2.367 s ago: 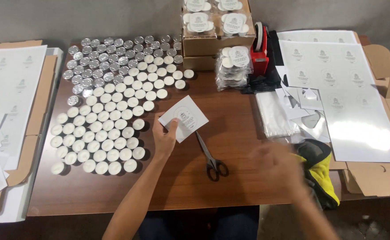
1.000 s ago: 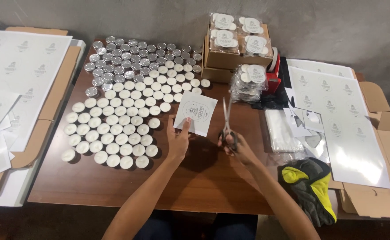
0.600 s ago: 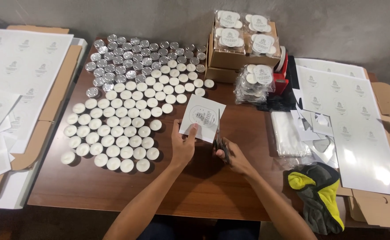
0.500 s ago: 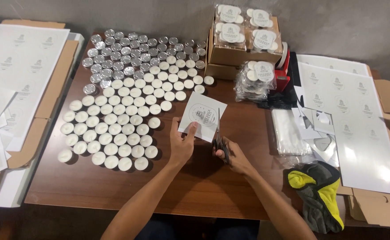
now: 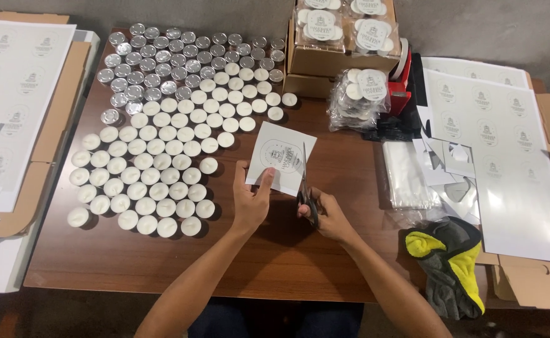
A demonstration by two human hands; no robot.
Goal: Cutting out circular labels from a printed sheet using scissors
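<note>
Left hand (image 5: 251, 201) pinches the bottom edge of the paper label (image 5: 281, 157), lifted just above the table (image 5: 325, 263) beside the tea lights (image 5: 156, 181). Right hand (image 5: 328, 214) grips the scissors (image 5: 306, 188), blades against the label's right side.

Both forearms are bare from the near edge of the view to the wrists, with no sleeves showing. The left hand (image 5: 251, 201) and the right hand (image 5: 328, 215) wear no gloves, rings, watch or bands. Dark blue trousers show between the arms.
</note>
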